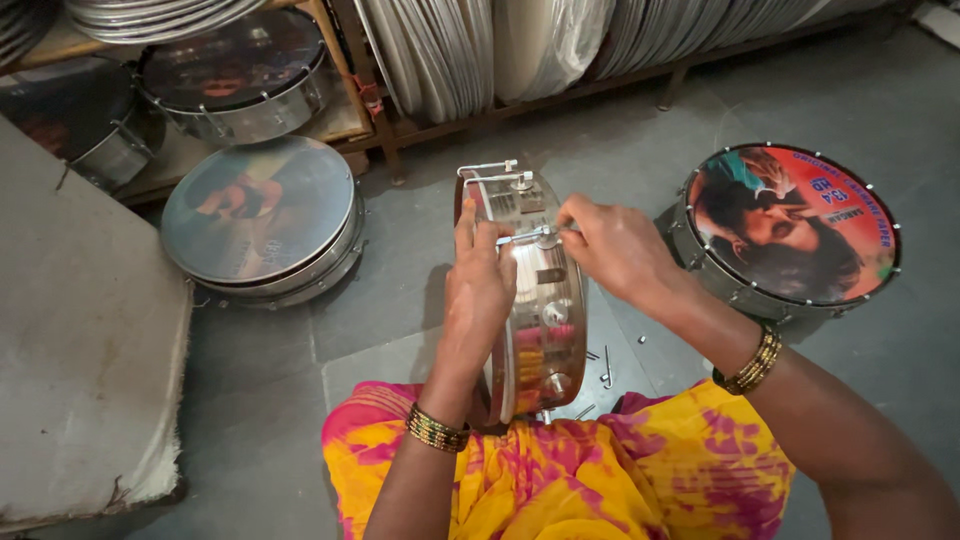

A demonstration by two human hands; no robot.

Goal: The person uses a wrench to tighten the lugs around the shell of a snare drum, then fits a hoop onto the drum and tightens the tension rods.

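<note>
A shiny metal frame drum (545,310) stands on its edge on my lap, its rim facing up. My left hand (478,290) presses flat against its left face and steadies it. My right hand (610,245) pinches a thin metal tension hook (525,237) at the top of the rim. More hooks (490,172) stick out at the drum's far end. Gold bangles sit on both wrists.
A finished drum with a printed picture head (790,228) lies on the floor at right. Two stacked drums (262,215) lie at left, more (240,85) on a low rack behind. Loose screws (605,365) lie on the grey floor. A grey mat (80,340) is at far left.
</note>
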